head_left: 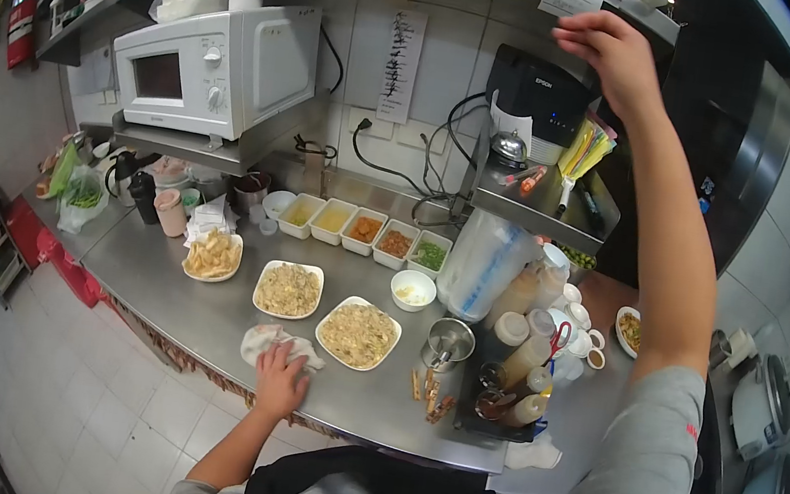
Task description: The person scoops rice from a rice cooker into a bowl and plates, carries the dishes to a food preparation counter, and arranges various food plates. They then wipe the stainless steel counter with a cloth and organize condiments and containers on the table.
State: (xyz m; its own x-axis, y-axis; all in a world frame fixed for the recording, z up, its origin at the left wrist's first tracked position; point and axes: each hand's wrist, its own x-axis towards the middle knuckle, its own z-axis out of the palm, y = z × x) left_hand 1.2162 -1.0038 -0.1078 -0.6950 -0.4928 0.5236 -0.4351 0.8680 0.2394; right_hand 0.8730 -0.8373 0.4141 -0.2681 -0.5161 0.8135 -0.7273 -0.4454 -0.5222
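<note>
Crumpled cloth [261,337] lies under the left fingers [282,354], seemingly touching.

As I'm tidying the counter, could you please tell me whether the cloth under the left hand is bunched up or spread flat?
Bunched up: the cloth shows creases and an uneven outline beneath the left hand.

The counter [357,409] is smooth steel with a dull sheen; the rag [259,340] is matt, crumpled cloth. The call bell [509,148] is polished metal, the Epson printer [535,97] mostly matt plastic, the squeeze bottles [528,358] translucent plastic, the clothespins [432,394] seemingly wood.
</note>
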